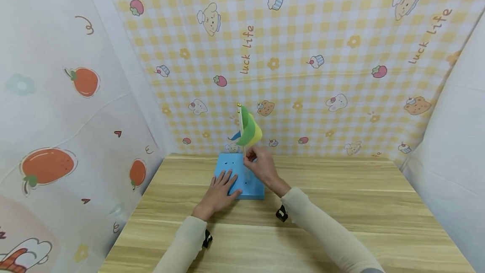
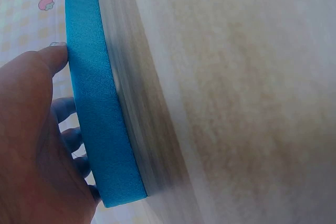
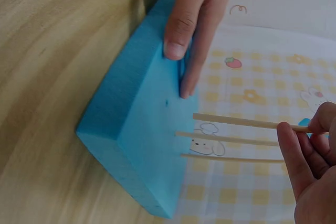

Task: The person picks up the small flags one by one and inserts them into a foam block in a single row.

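A light blue foam block (image 1: 251,189) with a few small holes lies on the table. My left hand (image 1: 221,191) rests on its left part, fingers spread over the top. Above the block's right side, my right hand (image 1: 262,164) pinches the thin wooden stick (image 3: 236,121) of a small flag between thumb and fingers. That stick's lower end shows just off the block's face in the right wrist view. Beside it, two more sticks (image 3: 231,139) reach to the block. Green (image 1: 248,133), yellow (image 1: 257,135) and blue (image 1: 235,136) flags overlap above the hand; which one is pinched I cannot tell.
The wood-grain table (image 1: 341,210) runs back to a yellow checked cloth wall (image 1: 295,83). White printed cloth (image 1: 106,117) hangs on the left, and a plain white sheet (image 1: 451,138) on the right. A black wrist camera (image 1: 281,213) sits under the right sleeve.
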A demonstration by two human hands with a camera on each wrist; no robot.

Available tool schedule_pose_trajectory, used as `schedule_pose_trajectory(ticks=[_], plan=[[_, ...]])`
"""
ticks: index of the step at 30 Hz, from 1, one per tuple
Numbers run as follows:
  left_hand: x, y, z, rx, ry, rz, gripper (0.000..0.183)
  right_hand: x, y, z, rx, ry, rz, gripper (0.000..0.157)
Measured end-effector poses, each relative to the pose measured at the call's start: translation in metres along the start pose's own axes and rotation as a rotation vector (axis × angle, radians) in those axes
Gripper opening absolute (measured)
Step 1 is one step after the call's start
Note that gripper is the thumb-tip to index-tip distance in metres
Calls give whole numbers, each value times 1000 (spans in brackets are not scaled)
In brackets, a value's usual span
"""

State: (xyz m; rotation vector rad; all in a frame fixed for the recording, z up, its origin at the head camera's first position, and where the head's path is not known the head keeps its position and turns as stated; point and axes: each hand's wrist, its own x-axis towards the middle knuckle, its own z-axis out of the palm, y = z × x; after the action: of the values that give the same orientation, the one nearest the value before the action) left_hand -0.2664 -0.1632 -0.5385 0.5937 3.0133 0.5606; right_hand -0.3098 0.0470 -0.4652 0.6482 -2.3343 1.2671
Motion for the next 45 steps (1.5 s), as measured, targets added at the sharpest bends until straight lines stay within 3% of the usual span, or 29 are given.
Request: schedule_pose_trajectory(ticks=[17, 27, 45], plan=[[2, -1, 2, 2, -9, -7, 70, -10, 10, 19, -61, -11, 17, 4], [2, -1, 2, 4, -5, -7, 69, -22, 16, 23, -21, -62, 47, 3], [1, 1, 1, 4, -8, -13, 69, -25, 19, 26, -27, -35, 14, 4]])
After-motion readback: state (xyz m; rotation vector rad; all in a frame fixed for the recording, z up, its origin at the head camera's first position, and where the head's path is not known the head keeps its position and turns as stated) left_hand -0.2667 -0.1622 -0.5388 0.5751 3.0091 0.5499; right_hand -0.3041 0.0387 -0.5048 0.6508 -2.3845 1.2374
